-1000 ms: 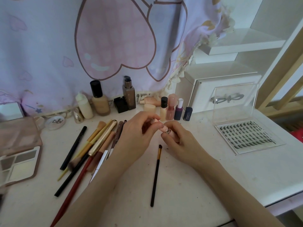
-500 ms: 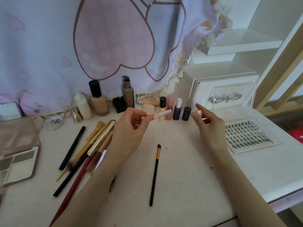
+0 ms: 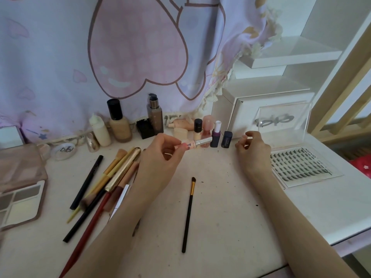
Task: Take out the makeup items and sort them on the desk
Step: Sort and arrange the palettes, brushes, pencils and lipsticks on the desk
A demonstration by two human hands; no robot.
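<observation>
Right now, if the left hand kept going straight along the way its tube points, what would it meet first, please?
Probably the purple bottle: the left hand aims the pink tube's silver end at it, though depth is unclear.

A pale lilac cloth (image 3: 60, 57) printed with a large pink heart hangs across the back wall, its frilled cream edge falling toward the right. Below it runs a white table (image 3: 230, 217), speckled with dark crumbs. At right stands a white drawer box (image 3: 251, 101) with a bow-shaped handle, white shelves (image 3: 297, 57) above it, and pale wooden slats (image 3: 345, 97) beyond. Soft daylight fills the room.
</observation>
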